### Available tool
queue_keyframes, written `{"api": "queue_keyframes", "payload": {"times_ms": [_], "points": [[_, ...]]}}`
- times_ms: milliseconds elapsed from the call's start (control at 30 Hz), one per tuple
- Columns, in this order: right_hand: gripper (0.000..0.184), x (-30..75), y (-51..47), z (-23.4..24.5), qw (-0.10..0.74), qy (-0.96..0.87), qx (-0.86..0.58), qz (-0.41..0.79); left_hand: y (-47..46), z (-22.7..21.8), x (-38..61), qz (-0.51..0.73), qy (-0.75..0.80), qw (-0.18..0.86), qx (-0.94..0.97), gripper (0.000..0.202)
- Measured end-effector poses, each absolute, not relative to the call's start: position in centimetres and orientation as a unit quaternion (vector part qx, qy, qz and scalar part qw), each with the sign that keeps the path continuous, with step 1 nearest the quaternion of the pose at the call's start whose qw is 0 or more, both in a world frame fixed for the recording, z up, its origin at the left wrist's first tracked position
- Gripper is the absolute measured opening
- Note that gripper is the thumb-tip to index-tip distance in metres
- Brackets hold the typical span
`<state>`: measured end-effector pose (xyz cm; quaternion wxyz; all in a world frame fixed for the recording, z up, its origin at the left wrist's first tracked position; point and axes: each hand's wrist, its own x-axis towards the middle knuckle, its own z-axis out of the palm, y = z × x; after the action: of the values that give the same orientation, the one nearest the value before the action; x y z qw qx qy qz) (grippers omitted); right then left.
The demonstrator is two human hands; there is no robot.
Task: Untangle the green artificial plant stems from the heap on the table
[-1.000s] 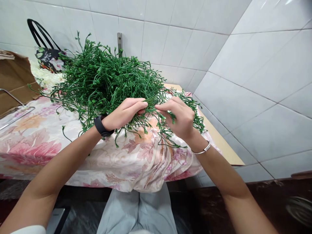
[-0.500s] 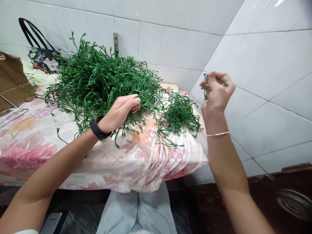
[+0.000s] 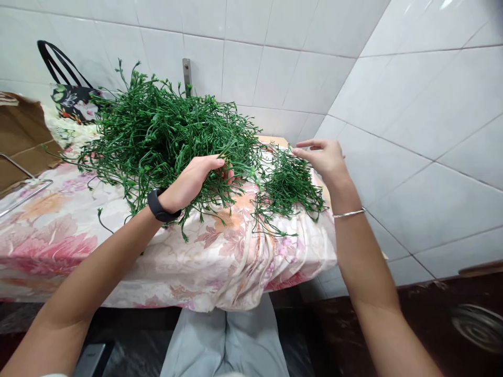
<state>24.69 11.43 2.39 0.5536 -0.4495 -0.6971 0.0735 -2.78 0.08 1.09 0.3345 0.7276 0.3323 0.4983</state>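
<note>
A big tangled heap of green plastic stems (image 3: 165, 131) lies on a table covered with a floral cloth (image 3: 58, 230). My left hand (image 3: 192, 180), with a black band on the wrist, is closed on stems at the heap's near edge. A smaller pile of green stems (image 3: 288, 186) lies to the right of the heap. My right hand (image 3: 324, 157), with a thin bracelet on the wrist, hovers just above that smaller pile with its fingers stretched out and nothing in them.
White tiled walls stand behind and close on the right. A black floral bag (image 3: 73, 99) and a brown cardboard box (image 3: 19, 136) sit at the back left, with a metal rack (image 3: 23, 183) beside them. My lap shows below the table edge.
My right hand pulled a stem away from the heap, lifted it up to the right, then came down over the smaller pile and opened. My left hand stayed on the heap.
</note>
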Motion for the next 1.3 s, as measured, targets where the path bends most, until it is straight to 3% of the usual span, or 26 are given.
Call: {"api": "queue_keyframes", "payload": {"times_ms": [100,333,600,867,1033,1300], "points": [[0.01,23.4,10.5,2.9,0.573,-0.698,-0.43,0.001,-0.2,1.2,-2.7,0.493,0.338,0.354,0.719,0.035],[0.015,17.7,4.7,2.1,0.478,-0.828,-0.217,0.198,-0.6,1.5,-2.3,0.462,0.358,0.321,0.745,0.039],[0.012,16.3,4.1,0.8,0.516,-0.814,-0.228,0.138,-0.1,0.8,-2.1,0.472,0.323,0.272,0.774,0.038],[0.01,15.8,3.9,0.1,0.506,-0.82,-0.183,0.194,-0.3,0.2,-1.8,0.438,0.315,0.213,0.814,0.037],[0.008,16.1,4.0,0.3,0.506,-0.834,-0.177,0.132,-0.1,0.2,-1.8,0.443,0.351,0.191,0.803,0.033],[0.011,16.3,4.2,0.2,0.482,-0.85,-0.186,-0.103,-0.4,0.7,-1.6,0.415,0.388,0.203,0.797,0.023]]}}
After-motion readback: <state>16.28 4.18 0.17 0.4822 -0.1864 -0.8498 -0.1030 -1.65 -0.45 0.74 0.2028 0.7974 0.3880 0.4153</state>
